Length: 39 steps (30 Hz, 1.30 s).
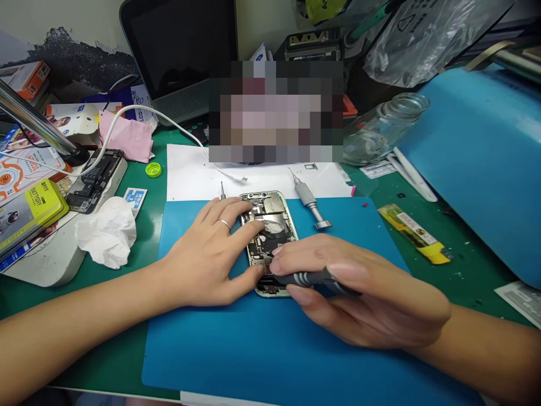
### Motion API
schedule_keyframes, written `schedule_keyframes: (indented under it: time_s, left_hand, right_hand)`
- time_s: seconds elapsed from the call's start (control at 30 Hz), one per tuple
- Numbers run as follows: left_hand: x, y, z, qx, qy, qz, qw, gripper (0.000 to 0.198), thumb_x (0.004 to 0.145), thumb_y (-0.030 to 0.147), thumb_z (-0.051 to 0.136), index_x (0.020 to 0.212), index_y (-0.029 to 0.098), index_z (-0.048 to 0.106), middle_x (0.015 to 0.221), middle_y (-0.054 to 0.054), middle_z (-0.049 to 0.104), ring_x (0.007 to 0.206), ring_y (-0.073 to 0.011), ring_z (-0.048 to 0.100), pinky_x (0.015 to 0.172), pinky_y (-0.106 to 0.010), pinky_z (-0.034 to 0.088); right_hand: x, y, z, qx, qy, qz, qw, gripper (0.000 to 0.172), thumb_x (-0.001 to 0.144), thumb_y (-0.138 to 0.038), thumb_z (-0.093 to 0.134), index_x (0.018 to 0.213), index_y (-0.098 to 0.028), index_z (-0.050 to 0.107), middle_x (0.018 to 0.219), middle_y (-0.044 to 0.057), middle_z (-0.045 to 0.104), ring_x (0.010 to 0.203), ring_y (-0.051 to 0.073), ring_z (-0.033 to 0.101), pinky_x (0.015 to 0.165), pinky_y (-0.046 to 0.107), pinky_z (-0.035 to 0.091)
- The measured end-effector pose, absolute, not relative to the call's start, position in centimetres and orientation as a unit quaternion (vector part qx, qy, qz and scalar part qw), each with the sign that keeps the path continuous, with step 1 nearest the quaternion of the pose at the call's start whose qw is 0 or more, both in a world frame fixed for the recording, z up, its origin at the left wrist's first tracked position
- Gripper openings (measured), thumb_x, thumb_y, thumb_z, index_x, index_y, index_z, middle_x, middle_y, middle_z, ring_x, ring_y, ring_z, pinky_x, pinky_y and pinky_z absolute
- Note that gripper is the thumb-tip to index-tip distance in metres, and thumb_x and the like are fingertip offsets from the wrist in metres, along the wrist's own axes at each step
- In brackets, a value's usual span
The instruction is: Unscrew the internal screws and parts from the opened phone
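An opened smartphone (pixel 275 226) with its inner boards showing lies on the blue mat (pixel 236 349). My left hand (pixel 207 248) is spread over its left side, fingertips on the frame and the inside, thumb at the lower left edge. Closed around a black screwdriver handle (pixel 304 278) with grey rings, my right hand (pixel 359 282) is over the phone's lower right part; the tool's tip is hidden. A grey metal screwdriver (pixel 307 198) lies just right of the phone's top. Another thin driver tip (pixel 223 190) shows behind my left fingers.
White paper (pixel 186 169) lies behind the mat, with a white cable (pixel 169 117) crossing it. At left are another opened phone (pixel 96 180), crumpled tissue (pixel 107 231) and boxes. A glass jar (pixel 384 129), tweezers (pixel 412 175) and a yellow packet (pixel 416 234) are at right. A blurred patch hides the back.
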<state>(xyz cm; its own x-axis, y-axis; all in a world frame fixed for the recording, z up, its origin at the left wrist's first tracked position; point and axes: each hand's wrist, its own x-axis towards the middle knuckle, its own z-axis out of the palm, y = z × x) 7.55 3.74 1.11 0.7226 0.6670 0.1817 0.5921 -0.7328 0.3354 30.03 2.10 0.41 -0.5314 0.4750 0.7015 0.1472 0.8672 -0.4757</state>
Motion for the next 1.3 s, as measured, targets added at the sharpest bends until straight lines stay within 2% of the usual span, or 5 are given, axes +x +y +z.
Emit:
schedule_keyframes:
  time_s: [0.47,0.73,0.93,1.3]
  left_hand:
    - [7.51,3.79,1.08,0.919,0.338,0.151,0.131,0.048,0.092,0.043,0.057,0.131,0.015,0.055,0.145,-0.02,0.047,0.138,-0.0367,0.042,0.118,-0.062,0.034]
    - [7.47,3.85,1.13,0.922,0.338,0.14,0.125,0.05,0.093,0.045,0.055,0.132,0.014,0.055,0.146,-0.021,0.045,0.138,-0.0363,0.041,0.119,-0.059,0.033]
    - [7.54,3.86,1.02,0.923,0.335,0.146,0.123,0.049,0.093,0.045,0.054,0.132,0.014,0.055,0.145,-0.02,0.046,0.138,-0.0355,0.041,0.12,-0.058,0.032]
    - [7.45,3.82,0.98,0.924,0.334,0.148,0.117,0.05,0.093,0.045,0.055,0.132,0.013,0.055,0.144,-0.02,0.046,0.138,-0.0354,0.041,0.12,-0.057,0.032]
  right_hand:
    - [30.04,2.1,0.36,-0.182,-0.846,0.19,0.464,0.055,0.082,-0.004,0.064,0.13,-0.029,0.057,0.09,0.0,0.076,0.081,0.014,0.075,0.082,0.03,0.065]
    - [29.91,2.26,0.43,-0.17,-0.858,0.172,0.454,0.061,0.083,-0.002,0.06,0.139,-0.024,0.049,0.089,0.004,0.075,0.081,0.016,0.075,0.079,0.031,0.066]
    - [30.1,2.28,0.35,-0.175,-0.85,0.179,0.464,0.049,0.081,-0.002,0.064,0.124,-0.025,0.059,0.089,0.002,0.075,0.08,0.015,0.074,0.077,0.03,0.066]
    - [30.22,2.2,0.39,-0.192,-0.848,0.204,0.449,0.047,0.082,-0.004,0.065,0.122,-0.028,0.06,0.089,0.001,0.075,0.083,0.016,0.075,0.077,0.03,0.066]
